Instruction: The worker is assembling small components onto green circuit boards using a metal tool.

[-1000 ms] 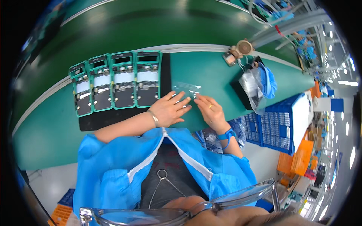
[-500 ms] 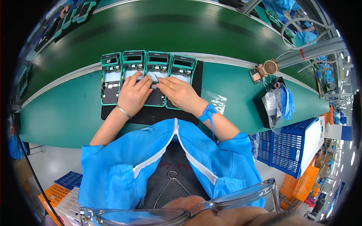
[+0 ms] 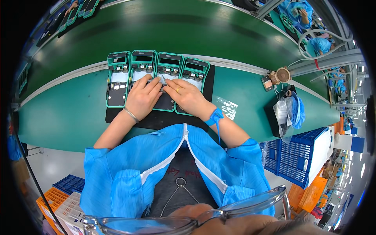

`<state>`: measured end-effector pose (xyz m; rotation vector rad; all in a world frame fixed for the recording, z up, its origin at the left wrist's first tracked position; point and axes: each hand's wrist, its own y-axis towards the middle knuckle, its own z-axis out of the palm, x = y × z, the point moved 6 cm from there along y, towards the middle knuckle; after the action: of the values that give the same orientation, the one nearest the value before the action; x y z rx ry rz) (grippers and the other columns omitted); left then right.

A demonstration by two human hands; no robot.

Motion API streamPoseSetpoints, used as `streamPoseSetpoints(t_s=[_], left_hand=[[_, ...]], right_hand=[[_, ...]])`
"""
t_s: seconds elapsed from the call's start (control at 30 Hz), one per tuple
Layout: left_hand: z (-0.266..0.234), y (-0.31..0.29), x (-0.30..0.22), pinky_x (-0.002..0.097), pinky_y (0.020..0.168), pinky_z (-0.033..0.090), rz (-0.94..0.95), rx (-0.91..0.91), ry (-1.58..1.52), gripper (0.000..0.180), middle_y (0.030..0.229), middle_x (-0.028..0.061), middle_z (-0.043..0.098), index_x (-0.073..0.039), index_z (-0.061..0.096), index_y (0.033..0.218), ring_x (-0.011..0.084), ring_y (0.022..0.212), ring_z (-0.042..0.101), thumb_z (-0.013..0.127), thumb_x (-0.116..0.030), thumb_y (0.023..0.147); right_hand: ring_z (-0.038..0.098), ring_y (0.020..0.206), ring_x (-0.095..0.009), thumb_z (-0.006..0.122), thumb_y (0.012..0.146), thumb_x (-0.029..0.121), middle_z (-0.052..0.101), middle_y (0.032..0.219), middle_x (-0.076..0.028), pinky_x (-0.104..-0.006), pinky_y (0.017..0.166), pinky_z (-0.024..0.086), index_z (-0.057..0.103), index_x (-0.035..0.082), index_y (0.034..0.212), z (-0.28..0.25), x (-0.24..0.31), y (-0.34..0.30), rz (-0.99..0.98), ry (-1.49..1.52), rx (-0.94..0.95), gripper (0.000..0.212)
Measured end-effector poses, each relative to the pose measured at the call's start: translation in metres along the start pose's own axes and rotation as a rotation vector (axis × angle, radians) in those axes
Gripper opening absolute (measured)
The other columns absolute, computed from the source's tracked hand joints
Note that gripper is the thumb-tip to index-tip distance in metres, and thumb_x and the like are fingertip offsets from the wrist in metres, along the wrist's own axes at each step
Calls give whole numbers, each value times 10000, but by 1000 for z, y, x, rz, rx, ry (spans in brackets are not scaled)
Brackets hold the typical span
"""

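Four teal-framed device housings with black tops stand in a row on a black mat point(image 3: 147, 123). My left hand point(image 3: 141, 98) lies over the second housing point(image 3: 143, 57), its fingers stretched toward the third housing point(image 3: 170, 60). No object shows in them, and the fingertips partly cover the work spot. My right hand point(image 3: 187, 96) comes in from the other side, fingers pinched round a thin, pointed grey tool, which looks like tweezers point(image 3: 163, 79), over the third housing's middle. The fourth housing point(image 3: 196, 65) lies partly under this hand. Apart at the left is the first housing point(image 3: 118, 94), white and dark parts inside.
A clear printed sheet point(image 3: 227, 107) lies right of the mat. Beyond it are a small brown fan point(image 3: 282, 74) and a black box point(image 3: 272, 117) with plastic bags and blue cloth. A green conveyor point(image 3: 176, 31) runs behind. Blue crates point(image 3: 301, 156) stand lower right.
The view has shifted slightly, moving the housings a little to the right in the picture. Both hands stay at the third housing, with the fingers slightly closer together.
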<state>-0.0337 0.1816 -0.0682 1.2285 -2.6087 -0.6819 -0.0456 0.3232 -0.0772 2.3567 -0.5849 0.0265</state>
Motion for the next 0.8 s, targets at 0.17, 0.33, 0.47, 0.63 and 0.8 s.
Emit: streamPoseSetpoints(t_s=[0.17,0.33,0.47,0.63,0.8], left_hand=[[-2,8,-4,424,950,443,-3,48,45,285,1259,110,585,-47,607,1088,336,1162,528,677,-162,837],[2,10,-7,438,967,425,6,102,61,276,1243,116,588,-65,607,1093,334,1170,520,668,-183,851],[0,10,-21,475,967,409,-68,85,118,323,1192,119,584,-40,606,1089,341,1180,495,691,-203,823],[22,21,-112,439,995,444,368,30,-320,392,1264,155,565,3,604,1080,340,1215,517,712,-215,773],[72,34,-167,460,1080,395,531,190,-400,555,1400,154,496,-14,580,1242,337,1334,442,724,-312,797]], right_hand=[[622,1076,-314,636,733,52,645,1187,-173,-373,902,540,647,5,1109,0,2,-1,0,-45,12,379],[631,1065,-298,653,741,44,650,1199,-156,-371,883,544,651,37,1117,-31,-5,-11,43,-81,1,376],[659,977,-335,681,785,-61,670,1161,-175,-379,822,555,660,2,1085,-100,-21,-64,299,-58,-112,307],[658,984,-337,680,795,-73,676,1129,-175,-381,814,552,670,-10,1054,-127,-7,-142,532,-60,-69,267],[663,995,-335,685,799,-58,681,1119,-169,-385,823,553,676,3,1052,-125,9,-179,642,-76,-72,260]])
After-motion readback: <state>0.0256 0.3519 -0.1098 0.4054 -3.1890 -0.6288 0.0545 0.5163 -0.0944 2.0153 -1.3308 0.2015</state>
